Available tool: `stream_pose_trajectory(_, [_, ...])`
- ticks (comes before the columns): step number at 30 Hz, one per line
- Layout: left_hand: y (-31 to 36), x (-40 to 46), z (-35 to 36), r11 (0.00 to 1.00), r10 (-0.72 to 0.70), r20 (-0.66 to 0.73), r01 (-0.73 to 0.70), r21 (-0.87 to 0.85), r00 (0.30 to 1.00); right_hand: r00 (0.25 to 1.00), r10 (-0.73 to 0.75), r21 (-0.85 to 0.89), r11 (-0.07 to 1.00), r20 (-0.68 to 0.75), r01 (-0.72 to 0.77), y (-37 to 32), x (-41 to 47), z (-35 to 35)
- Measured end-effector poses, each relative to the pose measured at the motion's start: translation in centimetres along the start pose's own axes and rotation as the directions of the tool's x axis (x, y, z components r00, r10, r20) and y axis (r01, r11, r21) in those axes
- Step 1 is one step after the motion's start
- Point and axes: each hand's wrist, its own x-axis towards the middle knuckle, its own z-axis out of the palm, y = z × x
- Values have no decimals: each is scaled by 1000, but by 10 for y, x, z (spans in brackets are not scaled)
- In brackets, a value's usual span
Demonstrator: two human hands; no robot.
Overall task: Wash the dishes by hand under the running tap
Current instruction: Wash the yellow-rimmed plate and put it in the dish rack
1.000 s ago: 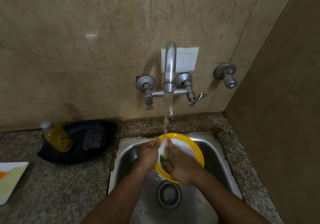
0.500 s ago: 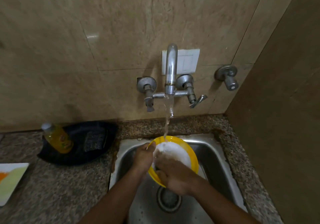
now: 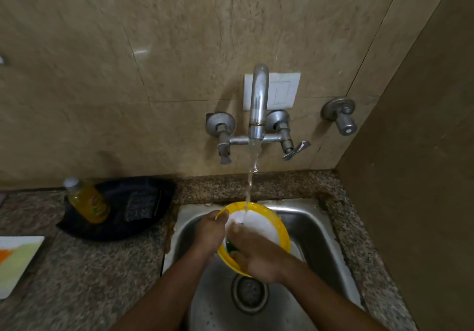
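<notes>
A round plate (image 3: 266, 225) with a yellow rim and white middle is tilted over the steel sink (image 3: 315, 230), under the stream from the wall tap (image 3: 258, 105). My left hand (image 3: 210, 233) grips the plate's left rim, thumb over the top edge. My right hand (image 3: 254, 251) lies across the plate's face with fingers spread flat, rubbing it. A green patch (image 3: 230, 247) shows on the plate between my hands. Water lands on the plate's upper middle.
On the granite counter (image 3: 84, 274) to the left sits a black tray (image 3: 143, 228) holding a yellow soap bottle (image 3: 88, 202) and a dark scrub pad (image 3: 141, 203). A white board (image 3: 15, 261) lies at the far left. The drain (image 3: 250, 293) is below my hands. A wall stands close on the right.
My right hand slid across the plate's face, from the centre down toward the lower rim. The plate stays under the stream in my left hand.
</notes>
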Motion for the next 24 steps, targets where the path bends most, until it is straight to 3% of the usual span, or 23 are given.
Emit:
stream_pose_trajectory(4, [4, 0, -2, 1000, 25, -22, -25, 7, 999, 989, 96, -81, 991, -109, -105, 7, 4, -4])
stream_pose_trajectory(8, [10, 3, -9, 996, 74, 8, -74, 48, 997, 998, -34, 24, 999, -57, 36, 0, 4, 9])
stream_pose_trajectory(12, [11, 5, -11, 985, 98, -9, -96, 141, 995, 985, 87, -44, 995, -152, -94, 6, 5, 8])
stream_pose_trajectory(15, [8, 5, -14, 984, 101, 21, -103, 146, 995, 996, -10, 15, 1000, -90, 12, 0, -1, 10])
stream_pose_trajectory(18, [10, 3, -14, 975, 120, 5, -119, 189, 993, 986, 44, -95, 994, -159, -60, 7, -1, 4])
stream_pose_trajectory(21, [14, 7, -14, 954, 148, -24, -136, 268, 989, 990, 79, 27, 997, -114, -76, -12, -6, 4])
stream_pose_trajectory(24, [16, 6, -18, 946, 175, -35, -158, 283, 984, 971, 0, -33, 999, -240, -8, 4, -6, 0])
